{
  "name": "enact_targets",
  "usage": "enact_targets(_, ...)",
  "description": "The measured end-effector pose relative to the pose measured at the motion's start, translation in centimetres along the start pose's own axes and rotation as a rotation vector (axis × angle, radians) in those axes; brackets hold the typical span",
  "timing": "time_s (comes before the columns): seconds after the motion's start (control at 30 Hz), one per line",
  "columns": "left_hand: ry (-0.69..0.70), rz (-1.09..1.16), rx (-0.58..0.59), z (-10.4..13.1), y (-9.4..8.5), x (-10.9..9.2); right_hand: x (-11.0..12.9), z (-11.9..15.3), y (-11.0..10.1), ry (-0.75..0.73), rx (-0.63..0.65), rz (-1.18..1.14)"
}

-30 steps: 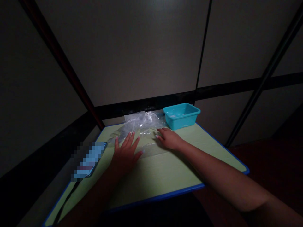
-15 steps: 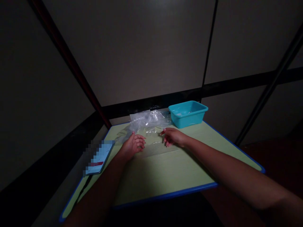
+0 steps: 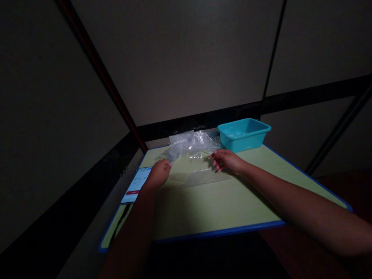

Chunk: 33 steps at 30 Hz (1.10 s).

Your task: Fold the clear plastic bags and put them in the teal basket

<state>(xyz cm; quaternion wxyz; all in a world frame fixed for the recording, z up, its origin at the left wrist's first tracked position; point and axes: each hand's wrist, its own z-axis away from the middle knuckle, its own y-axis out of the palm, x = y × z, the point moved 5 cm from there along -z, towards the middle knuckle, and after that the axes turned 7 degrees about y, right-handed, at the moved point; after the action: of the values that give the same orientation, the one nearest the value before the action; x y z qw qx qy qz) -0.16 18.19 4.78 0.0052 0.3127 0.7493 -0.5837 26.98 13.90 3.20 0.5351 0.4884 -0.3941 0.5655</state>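
A pile of crumpled clear plastic bags [image 3: 192, 143] lies at the back of the pale green table [image 3: 203, 213]. In front of it a flat clear bag [image 3: 200, 177] rests on the tabletop. My left hand [image 3: 161, 170] is closed at the left edge of the pile, its fingertips by the plastic; whatever it may pinch is too small to make out. To the right, my right hand [image 3: 225, 161] hovers over the right part of the flat bag, fingers bent and apart, with nothing between them.
A turquoise basket [image 3: 244, 141] stands at the back right, with something clear inside. A lit phone [image 3: 136, 186] lies at the left edge, and a black strap [image 3: 120, 221] runs below it. Behind the table rises a panelled wall [image 3: 188, 69].
The view has shifted, so the table and basket appear farther right. The fingers of my left hand have closed, and that hand has turned palm down. My right hand stays open.
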Motion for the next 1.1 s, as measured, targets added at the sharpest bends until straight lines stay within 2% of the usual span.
enact_targets(0.07, 0.005, -0.034, 0.071, 0.3, 0.4, 0.1, -0.2, -0.2, -0.1, -0.008, -0.009, 0.028)
enact_targets(0.27, 0.028, 0.038, 0.166, 0.7, 1.2, -0.2, -0.9, -1.1, -0.7, -0.061, -0.03, 0.134)
enact_targets(0.33, 0.015, 0.061, 0.17, 0.7, 1.3, -0.3, -0.5, -1.1, -0.8, -0.184, -0.072, 0.309)
enact_targets(0.4, -0.006, 0.075, 0.163, 0.7, 1.2, -0.3, 0.3, -0.4, -0.4, -0.371, -0.088, 0.546)
enact_targets(0.47, -0.023, 0.092, 0.162, 0.7, 1.3, -0.2, 0.8, 0.5, 0.7, -0.529, -0.026, 0.753)
enact_targets(0.5, -0.029, 0.101, 0.166, 0.7, 1.3, -0.2, 0.8, 1.0, 1.3, -0.562, 0.029, 0.842)
enact_targets(0.57, -0.03, 0.117, 0.179, 0.6, 1.5, -0.2, 0.2, 1.7, 2.4, -0.536, 0.158, 1.015)
enact_targets(0.67, -0.024, 0.13, 0.192, 0.5, 1.8, 0.0, -1.3, 2.1, 3.4, -0.411, 0.316, 1.23)
enact_targets(0.77, -0.01, 0.123, 0.185, 0.5, 1.8, 0.1, -1.9, 2.2, 3.7, -0.367, 0.36, 1.302)
enact_targets(0.83, 0.0, 0.108, 0.164, 0.4, 1.6, -0.1, -2.0, 2.2, 3.7, -0.363, 0.353, 1.304)
enact_targets(0.9, 0.032, 0.062, 0.078, 0.3, 1.2, -0.7, -1.8, 2.1, 3.7, -0.372, 0.322, 1.283)
enact_targets(1.0, 0.151, -0.016, -0.084, 0.1, 0.7, -2.5, -0.9, 1.5, 3.4, -0.43, 0.165, 1.228)
enact_targets(1.1, 0.259, -0.014, -0.089, 0.0, 1.9, -4.4, 0.0, 0.6, 2.9, -0.509, -0.008, 1.208)
